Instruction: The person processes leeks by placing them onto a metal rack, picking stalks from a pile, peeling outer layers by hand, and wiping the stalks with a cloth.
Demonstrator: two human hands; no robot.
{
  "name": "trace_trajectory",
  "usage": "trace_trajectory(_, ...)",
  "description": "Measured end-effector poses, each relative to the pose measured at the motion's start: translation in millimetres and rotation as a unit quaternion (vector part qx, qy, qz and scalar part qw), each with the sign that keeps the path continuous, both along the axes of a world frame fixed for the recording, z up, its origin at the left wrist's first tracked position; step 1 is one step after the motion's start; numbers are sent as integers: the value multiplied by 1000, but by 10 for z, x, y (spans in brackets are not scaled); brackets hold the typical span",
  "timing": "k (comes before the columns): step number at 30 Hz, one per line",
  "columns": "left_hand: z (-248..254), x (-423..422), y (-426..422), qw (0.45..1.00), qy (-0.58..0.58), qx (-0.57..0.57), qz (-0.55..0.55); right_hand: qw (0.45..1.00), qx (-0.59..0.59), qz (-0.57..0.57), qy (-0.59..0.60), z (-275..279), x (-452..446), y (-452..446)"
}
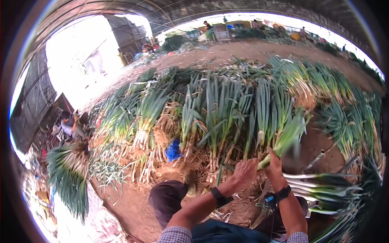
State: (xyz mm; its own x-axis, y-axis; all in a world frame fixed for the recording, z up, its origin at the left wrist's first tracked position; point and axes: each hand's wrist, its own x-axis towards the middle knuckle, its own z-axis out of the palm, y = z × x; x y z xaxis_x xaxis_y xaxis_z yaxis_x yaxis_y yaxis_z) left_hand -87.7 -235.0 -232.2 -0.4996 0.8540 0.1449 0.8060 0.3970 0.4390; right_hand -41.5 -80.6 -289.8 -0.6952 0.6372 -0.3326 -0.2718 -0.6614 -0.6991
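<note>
My right hand (274, 164) is closed around a leek (289, 135), whose green leaves point up and away to the right. My left hand (246, 171) is closed at the lower end of the same leek, close beside the right hand; its fingertips are partly hidden. Just beyond both hands, rows of leeks (221, 105) lie with brown roots toward me. To the right of my right wrist lies a pile of leeks with clean white stalks (320, 186).
A blue plastic bundle (173, 150) lies among the roots ahead. Leek bundles (71, 174) lie at left beside a pale sheet (95, 214), others (344, 129) at right. A metal bar (315, 159) stands near the white stalks. A person (72, 124) sits at far left; others work in the background.
</note>
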Motion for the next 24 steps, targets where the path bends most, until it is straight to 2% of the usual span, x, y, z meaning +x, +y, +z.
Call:
trace_trajectory(2,-102,-13,-73,999,14,36,-16,998,-25,-46,16,144,77,-111)
trace_trajectory(4,-65,-13,-130,999,16,34,-33,999,-5,-33,32,219,114,-155)
trace_trajectory(7,-194,-46,-142,991,-43,124,-34,998,18,-21,63,220,93,-116)
trace_trajectory(9,-352,-124,-144,976,-94,195,15,994,28,-2,104,337,89,-91)
trace_trajectory(10,-531,-182,-121,965,-118,231,21,993,22,-3,118,187,10,59)
trace_trajectory(11,-567,-257,-144,968,-99,230,36,994,-19,-10,110,285,11,55)
trace_trajectory(12,-533,-273,-222,888,-360,283,51,993,-60,-18,103,389,0,54)
trace_trajectory(13,-494,-295,-296,730,-575,353,109,993,-57,-26,96,351,0,148)
trace_trajectory(14,-456,-302,-352,725,-579,356,113,994,-43,-34,98,316,-6,180)
trace_trajectory(15,-527,-338,-272,688,-603,393,89,993,-25,-42,107,317,-21,206)
trace_trajectory(17,-382,-336,-268,575,-653,486,85,991,-9,-56,122,294,-46,259)
trace_trajectory(19,-399,-467,-299,525,-697,486,48,991,-3,-69,119,308,-59,350)
trace_trajectory(22,-171,-471,-426,534,-709,460,-12,990,-9,-88,108,325,26,573)
trace_trajectory(23,-111,-464,-426,507,-706,495,11,989,-6,-109,95,242,-24,740)
trace_trajectory(24,-132,-511,-528,531,-697,482,-1,988,-25,-117,95,264,-2,835)
